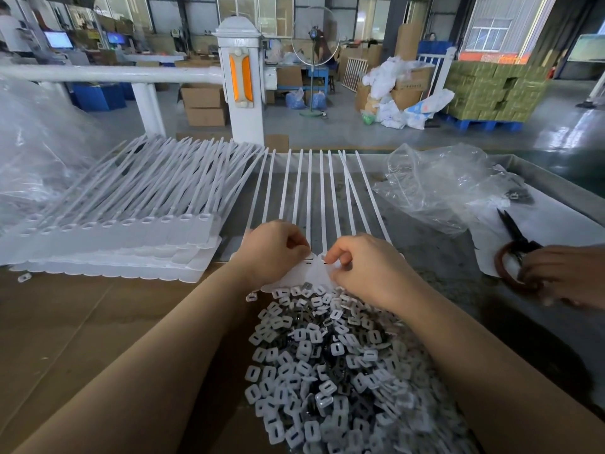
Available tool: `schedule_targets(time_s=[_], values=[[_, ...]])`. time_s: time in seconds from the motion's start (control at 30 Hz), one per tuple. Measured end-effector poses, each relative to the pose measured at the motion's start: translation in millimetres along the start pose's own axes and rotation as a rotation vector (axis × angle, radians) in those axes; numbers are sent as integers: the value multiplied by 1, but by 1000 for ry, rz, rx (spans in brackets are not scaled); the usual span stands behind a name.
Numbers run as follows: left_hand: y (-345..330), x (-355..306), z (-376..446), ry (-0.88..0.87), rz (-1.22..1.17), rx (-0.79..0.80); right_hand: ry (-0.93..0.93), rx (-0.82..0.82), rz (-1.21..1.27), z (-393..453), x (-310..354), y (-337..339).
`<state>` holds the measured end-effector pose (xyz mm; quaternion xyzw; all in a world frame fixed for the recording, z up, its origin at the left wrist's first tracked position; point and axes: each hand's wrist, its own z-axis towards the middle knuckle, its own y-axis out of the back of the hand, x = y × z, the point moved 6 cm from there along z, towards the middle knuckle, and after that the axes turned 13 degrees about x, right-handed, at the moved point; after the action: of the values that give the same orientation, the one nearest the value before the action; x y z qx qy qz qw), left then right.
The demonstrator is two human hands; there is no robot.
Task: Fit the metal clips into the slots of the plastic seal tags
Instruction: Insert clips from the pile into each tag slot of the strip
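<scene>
From the head camera, the left hand and the right hand rest together on a row of white plastic seal tags with long straight tails, fingers curled and pressed down at the tag heads. Whether the right fingertips pinch a clip I cannot tell. The heap of small flat grey metal clips with slots lies just below both hands, between the forearms (one clip sits on a tag). A stack of finished white tags lies to the left.

We see bright, even daylight from the far windows, leaving soft shadows and glare on the polished floor. Wide-angle distortion bends the white rail, and the edges blur.
</scene>
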<state>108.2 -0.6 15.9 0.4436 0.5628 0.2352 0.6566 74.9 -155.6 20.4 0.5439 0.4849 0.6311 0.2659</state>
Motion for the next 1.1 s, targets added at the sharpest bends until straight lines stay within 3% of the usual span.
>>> schedule_targets(time_s=[0.17, 0.33, 0.57, 0.87, 1.1], values=[[-4, 0, 2, 37, -22, 44, -1, -1, 6, 0, 0, 0], [0, -2, 3, 69, 25, -7, 5, -5, 0, 1, -2, 0], [1, 6, 3, 219, -47, -6, -1, -2, 9, 3, -2, 0], [-7, 3, 4, 87, -50, 75, -7, 2, 22, 1, -3, 0], [-10, 9, 8, 152, -18, 57, -6, 9, 21, 0, -1, 0]])
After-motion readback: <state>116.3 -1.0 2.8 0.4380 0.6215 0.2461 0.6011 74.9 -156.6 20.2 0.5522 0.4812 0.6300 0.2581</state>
